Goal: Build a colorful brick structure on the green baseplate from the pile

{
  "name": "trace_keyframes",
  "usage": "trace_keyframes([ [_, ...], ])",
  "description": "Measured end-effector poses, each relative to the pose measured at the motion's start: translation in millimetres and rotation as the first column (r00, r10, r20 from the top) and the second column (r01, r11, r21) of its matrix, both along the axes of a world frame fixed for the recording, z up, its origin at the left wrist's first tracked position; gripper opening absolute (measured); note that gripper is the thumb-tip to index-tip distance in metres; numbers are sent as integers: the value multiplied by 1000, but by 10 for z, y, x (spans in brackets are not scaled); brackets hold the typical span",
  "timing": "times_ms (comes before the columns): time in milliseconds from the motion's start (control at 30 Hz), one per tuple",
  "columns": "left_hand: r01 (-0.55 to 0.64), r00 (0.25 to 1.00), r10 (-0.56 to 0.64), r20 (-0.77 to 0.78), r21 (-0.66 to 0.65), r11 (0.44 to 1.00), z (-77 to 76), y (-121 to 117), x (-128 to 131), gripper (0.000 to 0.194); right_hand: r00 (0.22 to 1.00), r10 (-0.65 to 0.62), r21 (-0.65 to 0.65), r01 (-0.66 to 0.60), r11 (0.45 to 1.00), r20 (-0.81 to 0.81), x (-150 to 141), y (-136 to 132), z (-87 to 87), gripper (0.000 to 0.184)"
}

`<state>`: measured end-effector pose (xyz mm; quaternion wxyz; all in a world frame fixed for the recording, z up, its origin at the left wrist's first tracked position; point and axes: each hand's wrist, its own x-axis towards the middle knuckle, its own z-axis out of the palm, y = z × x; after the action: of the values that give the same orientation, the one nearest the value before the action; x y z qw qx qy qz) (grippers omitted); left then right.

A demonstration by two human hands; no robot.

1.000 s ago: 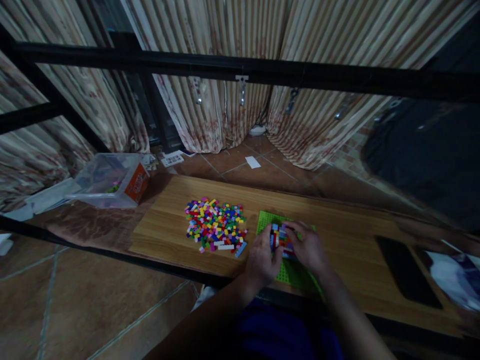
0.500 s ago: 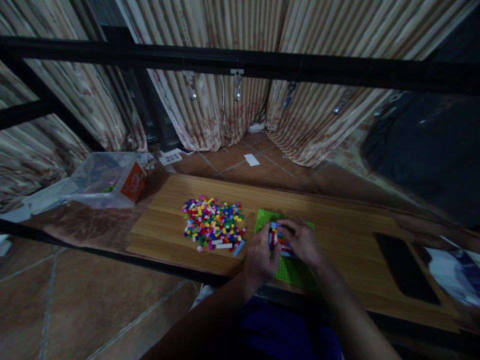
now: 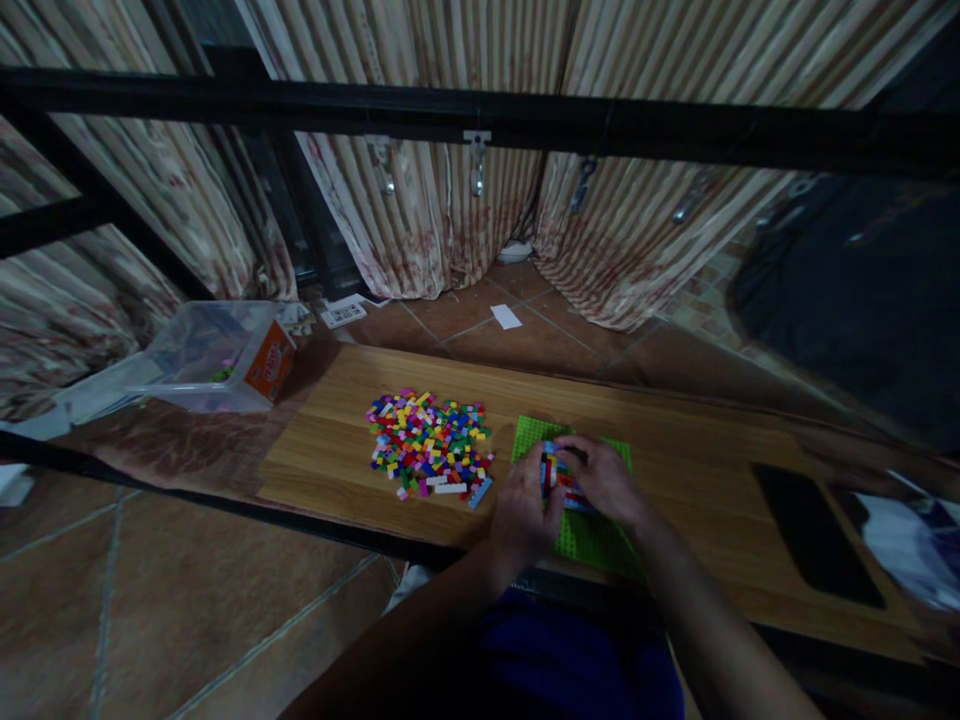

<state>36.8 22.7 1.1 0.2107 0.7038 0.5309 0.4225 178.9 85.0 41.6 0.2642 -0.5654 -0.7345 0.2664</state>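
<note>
A small multicoloured build of toy bricks [image 3: 550, 472], with light blue, red and white parts showing, sits on a green studded baseplate [image 3: 589, 542]. My left hand [image 3: 523, 508] is closed along its left side, thumb against its near face. From the right, my right hand [image 3: 606, 482] reaches over the build, its fingertips pinched at the top edge on what looks like a toy brick, mostly hidden by the fingers. Both hands cover much of the build. Left of the baseplate lies a loose pile of toy bricks [image 3: 431, 440] in many colours.
The wooden board [image 3: 675, 430] carries everything. A clear plastic box [image 3: 202, 385] with an orange label [image 3: 271, 362] stands off its left end. A flat black object [image 3: 817, 535] lies at the right, beside a white and purple bag [image 3: 904, 550]. A dark bar [image 3: 525, 118] crosses ahead.
The view has shifted very slightly. My right fingertips have moved a little on the top of the build; my left hand stays at its side. The pile looks unchanged.
</note>
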Motion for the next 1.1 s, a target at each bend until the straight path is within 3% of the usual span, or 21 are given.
trace_keyframes([
  [300, -16, 1000, 15, 15, 67, 998, -27, -25, 8, 58, 994, -37, 40, 41, 998, -106, 50, -74, -207, 33],
  [533, -66, 985, 49, 164, 97, 993, -28, -40, 3, 51, 968, -249, 295, 243, 924, -16, -18, -319, -350, 59],
  [800, -66, 919, 26, 394, 88, 994, 126, -33, -76, 36, 968, -199, 384, 127, 914, 154, -182, -259, -370, 51],
  [933, -120, 922, 69, 381, 113, 986, 212, -1, -239, 37, 966, -174, 391, 88, 916, 193, -131, -169, -348, 52],
  [1100, -261, 921, 216, 325, 102, 960, 181, 4, -698, 36, 944, -221, 437, 96, 894, 245, -133, -183, -286, 48],
])
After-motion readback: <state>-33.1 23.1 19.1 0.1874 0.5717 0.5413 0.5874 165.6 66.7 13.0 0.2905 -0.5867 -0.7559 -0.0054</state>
